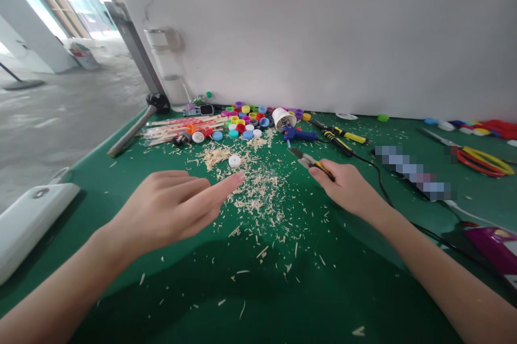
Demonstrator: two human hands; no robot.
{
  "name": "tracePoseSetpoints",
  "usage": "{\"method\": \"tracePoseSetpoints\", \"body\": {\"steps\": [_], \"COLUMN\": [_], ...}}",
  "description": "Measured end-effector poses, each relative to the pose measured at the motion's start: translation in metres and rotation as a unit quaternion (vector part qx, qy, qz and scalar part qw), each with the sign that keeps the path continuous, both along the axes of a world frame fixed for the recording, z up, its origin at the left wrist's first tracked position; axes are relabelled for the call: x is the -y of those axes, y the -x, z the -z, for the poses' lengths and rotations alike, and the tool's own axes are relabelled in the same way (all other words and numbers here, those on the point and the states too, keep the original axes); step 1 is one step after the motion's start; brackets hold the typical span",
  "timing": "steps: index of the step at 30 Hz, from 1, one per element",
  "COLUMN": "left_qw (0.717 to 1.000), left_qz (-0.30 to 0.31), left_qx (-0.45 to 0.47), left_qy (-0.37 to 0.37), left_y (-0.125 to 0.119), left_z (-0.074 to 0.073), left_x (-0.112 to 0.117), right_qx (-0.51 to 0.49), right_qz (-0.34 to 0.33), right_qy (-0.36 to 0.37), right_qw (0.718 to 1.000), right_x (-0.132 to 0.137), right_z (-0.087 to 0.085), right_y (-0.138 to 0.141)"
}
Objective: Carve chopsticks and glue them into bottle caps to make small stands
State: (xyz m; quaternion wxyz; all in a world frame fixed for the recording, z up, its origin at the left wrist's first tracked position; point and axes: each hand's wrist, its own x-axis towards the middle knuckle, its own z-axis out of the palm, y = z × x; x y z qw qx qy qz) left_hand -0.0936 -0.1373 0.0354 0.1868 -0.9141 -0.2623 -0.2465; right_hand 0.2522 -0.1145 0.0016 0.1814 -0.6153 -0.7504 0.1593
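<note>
My right hand (343, 185) is closed around the yellow-and-black handle of a utility knife (311, 163), its blade pointing forward and left, just above the green table. To the left, my left hand (181, 206) is over the wood shavings with its index finger stretched out. Its other fingers are bent, the thumb is hidden, and I see nothing held in it. Just beyond that fingertip lies a white bottle cap (235, 161) with a small hole in its middle. Pale wood shavings (258, 193) are scattered between both hands. A blue glue gun (299, 134) lies beyond the knife.
Colourful bottle caps (246, 118), a white cup (284, 119) on its side and bagged sticks (181, 127) lie at the back. A hammer (133, 128) and white power bank (36, 225) are left. Pliers (339, 137), a cable and scissors (476, 158) lie right.
</note>
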Motion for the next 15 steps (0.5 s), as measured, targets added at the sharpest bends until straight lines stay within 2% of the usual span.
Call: {"method": "tracePoseSetpoints", "body": {"steps": [3, 6, 15], "left_qw": [0.999, 0.999, 0.997], "left_qz": [-0.012, -0.022, -0.029], "left_qx": [-0.039, -0.044, -0.049], "left_qy": [-0.011, 0.014, 0.050], "left_y": [-0.004, -0.001, -0.006], "left_z": [0.018, 0.028, 0.027], "left_x": [-0.007, -0.008, -0.006], "right_qx": [0.016, 0.031, 0.098], "right_qz": [0.006, 0.015, 0.010], "right_qy": [-0.013, -0.019, -0.033], "right_qw": [1.000, 0.999, 0.995], "right_x": [0.002, 0.003, 0.005], "right_z": [-0.001, -0.001, -0.002], "right_y": [0.002, 0.003, 0.007]}}
